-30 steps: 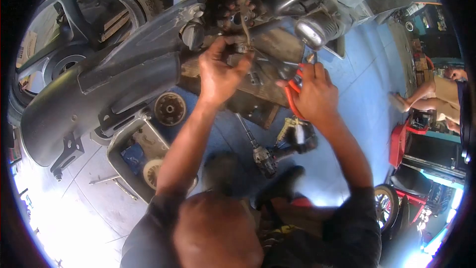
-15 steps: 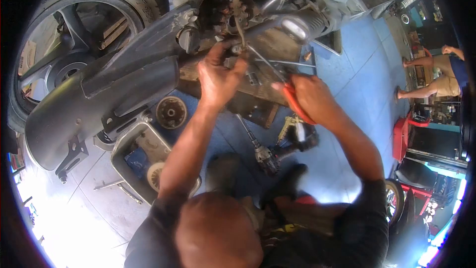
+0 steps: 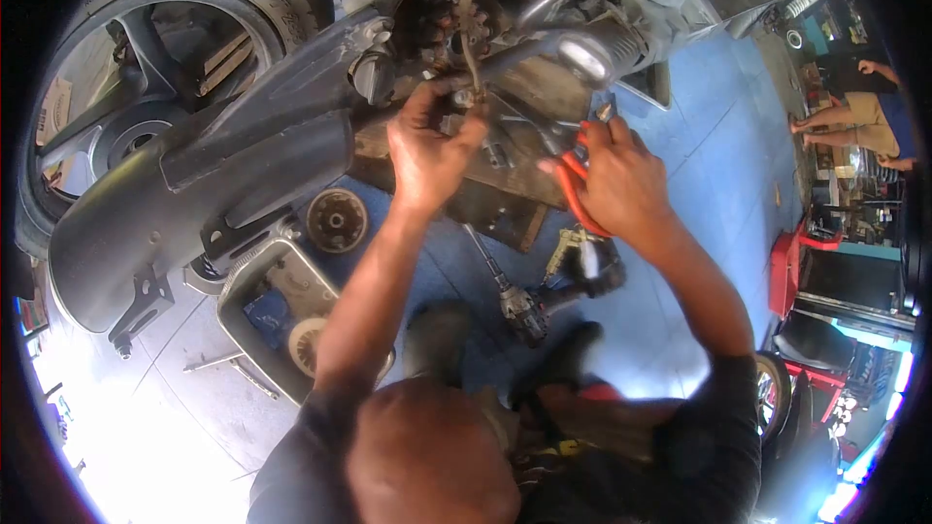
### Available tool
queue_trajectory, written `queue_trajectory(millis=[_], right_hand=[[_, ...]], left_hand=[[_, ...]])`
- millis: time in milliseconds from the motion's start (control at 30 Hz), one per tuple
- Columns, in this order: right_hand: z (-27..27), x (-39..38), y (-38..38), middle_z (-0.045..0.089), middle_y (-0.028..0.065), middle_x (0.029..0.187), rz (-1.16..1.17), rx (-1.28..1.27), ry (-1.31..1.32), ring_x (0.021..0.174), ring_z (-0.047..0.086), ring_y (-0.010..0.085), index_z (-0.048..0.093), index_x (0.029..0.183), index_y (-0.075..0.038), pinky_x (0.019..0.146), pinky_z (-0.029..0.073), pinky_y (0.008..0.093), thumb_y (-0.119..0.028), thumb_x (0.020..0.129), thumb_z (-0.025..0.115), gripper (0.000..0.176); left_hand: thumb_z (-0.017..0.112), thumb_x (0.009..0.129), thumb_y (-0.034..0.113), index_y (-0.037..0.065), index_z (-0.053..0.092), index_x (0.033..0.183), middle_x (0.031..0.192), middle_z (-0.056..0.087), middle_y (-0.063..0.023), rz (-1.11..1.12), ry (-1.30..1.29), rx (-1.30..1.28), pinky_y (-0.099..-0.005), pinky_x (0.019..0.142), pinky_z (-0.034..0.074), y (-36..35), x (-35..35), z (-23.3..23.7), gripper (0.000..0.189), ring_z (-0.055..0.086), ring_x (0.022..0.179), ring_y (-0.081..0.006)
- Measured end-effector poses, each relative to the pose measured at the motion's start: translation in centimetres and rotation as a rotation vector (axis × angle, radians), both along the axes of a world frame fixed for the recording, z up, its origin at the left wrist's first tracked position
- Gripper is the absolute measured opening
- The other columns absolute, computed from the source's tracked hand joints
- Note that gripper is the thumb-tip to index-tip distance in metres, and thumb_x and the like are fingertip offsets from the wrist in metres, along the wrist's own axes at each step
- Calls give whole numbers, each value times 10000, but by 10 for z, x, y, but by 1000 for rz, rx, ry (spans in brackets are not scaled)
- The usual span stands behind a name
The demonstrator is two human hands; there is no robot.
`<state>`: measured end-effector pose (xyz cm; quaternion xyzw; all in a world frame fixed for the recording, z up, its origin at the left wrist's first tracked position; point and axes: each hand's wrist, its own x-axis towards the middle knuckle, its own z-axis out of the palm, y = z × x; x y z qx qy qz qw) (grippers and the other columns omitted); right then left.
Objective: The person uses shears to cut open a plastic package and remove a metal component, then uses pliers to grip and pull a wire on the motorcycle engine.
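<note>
My left hand (image 3: 432,146) pinches a small metal fitting (image 3: 470,97) at the lower end of a dirty cable (image 3: 467,24) hanging from the motorcycle's engine area. My right hand (image 3: 621,175) is wrapped round the red-orange handles of pliers (image 3: 573,196). The handles stand slightly apart, and the long dark jaws point up and left toward my left fingertips. Whether the jaw tips touch the fitting cannot be made out. The black exhaust cover (image 3: 243,175) lies to the left of my left hand, and a silver-tipped pipe (image 3: 582,56) is above the pliers.
A wheel (image 3: 146,87) stands at the upper left. On the floor are a grey tray (image 3: 233,306) with parts, a round metal part (image 3: 337,221) and a power tool (image 3: 524,311). Another person (image 3: 869,126) stands at the far right, near a red stand (image 3: 784,272).
The pliers' handles have spread apart and my right hand has shifted slightly right and opened its grip a little. My left hand stays in place. The other person's legs have moved.
</note>
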<state>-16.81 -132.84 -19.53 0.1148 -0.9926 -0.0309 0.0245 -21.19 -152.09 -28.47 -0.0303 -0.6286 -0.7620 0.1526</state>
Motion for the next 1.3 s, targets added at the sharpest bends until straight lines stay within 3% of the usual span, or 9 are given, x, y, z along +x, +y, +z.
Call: queue_trajectory(millis=[67, 300, 533, 600, 867, 967, 1100, 1167, 1300], right_hand=[[8, -1, -2, 611, 201, 954, 25, 40, 11, 825, 681, 353, 624, 1023, 55, 622, 573, 421, -584, 840, 627, 664], [13, 0, 1, 607, 171, 1008, -6, 71, -35, 848, 663, 346, 605, 1113, 35, 662, 555, 419, -591, 836, 618, 685], [21, -5, 2, 600, 187, 998, 52, 118, -39, 840, 667, 355, 619, 1023, 37, 653, 563, 424, -568, 844, 625, 631], [21, -6, 4, 596, 198, 970, 66, 103, -27, 822, 671, 375, 621, 1001, 42, 659, 570, 438, -557, 844, 633, 619], [15, -17, 13, 620, 250, 945, 108, 5, -343, 797, 680, 394, 617, 962, 94, 680, 564, 464, -564, 925, 506, 668], [22, -4, -1, 622, 252, 936, 44, 132, -134, 781, 683, 397, 623, 964, 94, 677, 565, 462, -568, 932, 487, 676], [21, -3, -6, 619, 250, 958, 47, 175, -90, 750, 683, 402, 627, 982, 93, 651, 567, 459, -558, 940, 476, 670], [19, -5, -10, 630, 323, 982, -18, 151, -246, 773, 682, 404, 627, 928, 68, 661, 563, 463, -586, 952, 421, 687], [20, -7, -18, 654, 278, 828, -58, 37, -415, 772, 679, 392, 638, 893, 60, 673, 552, 456, -604, 947, 413, 703]], left_hand=[[732, 777, 92, -22, 671, 1008, 844, 702, -61, -8, -2, -11, -260, 710, 509, -1, -1, -2, 265, 624, 775, -97], [727, 780, 91, -22, 669, 1011, 839, 698, -66, -35, -12, -30, -262, 697, 508, -1, -3, -5, 263, 616, 760, -98], [718, 777, 77, -24, 668, 1028, 851, 699, -66, -75, -3, -38, -263, 725, 508, -5, -5, -5, 275, 614, 772, -101], [700, 821, 4, -26, 645, 1066, 920, 686, -34, -109, -5, -125, -239, 745, 494, -7, -4, -3, 253, 612, 815, -82], [701, 818, 9, -21, 648, 1065, 897, 684, -33, -120, 21, -150, -242, 742, 497, -9, -5, -2, 254, 607, 804, -79], [697, 818, 22, -21, 646, 1076, 905, 691, -50, -75, 52, -250, -254, 756, 503, -6, -5, -2, 267, 614, 806, -91], [702, 813, 52, -23, 644, 1097, 925, 703, -82, 41, 151, -483, -283, 782, 513, -5, -7, -7, 299, 638, 822, -126], [706, 811, 57, -23, 645, 1101, 928, 703, -90, 34, 138, -465, -290, 787, 515, -3, -6, -7, 307, 644, 833, -135], [707, 814, 60, -22, 649, 1112, 941, 705, -103, 34, 86, -497, -299, 805, 515, -3, -3, -3, 314, 652, 861, -142]])
